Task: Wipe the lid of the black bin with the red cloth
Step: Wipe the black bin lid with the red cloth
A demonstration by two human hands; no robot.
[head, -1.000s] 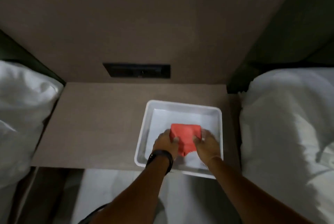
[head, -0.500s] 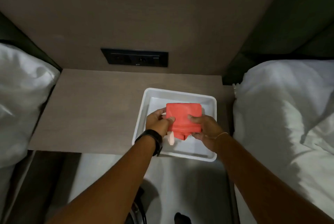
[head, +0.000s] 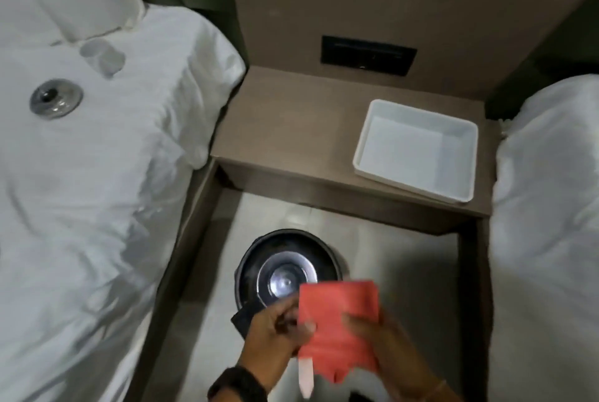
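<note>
Both hands [head: 275, 330] [head: 385, 346] grasping red cloth [head: 337, 320], black bin's lid [head: 285, 272] just beyond

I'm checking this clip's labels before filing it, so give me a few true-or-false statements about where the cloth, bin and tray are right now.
1. Both hands hold the red cloth. True: the left hand and right hand grip it from either side.
2. The cloth lies in the white tray. False: the tray on the bedside shelf is empty.
3. The black bin stands on the floor below the shelf. True.
4. The cloth is pressed flat on the bin's lid. False: it is held up in front of the bin, near its edge.
5. The bin sits on the bed. False: it is on the floor between two beds.
</note>
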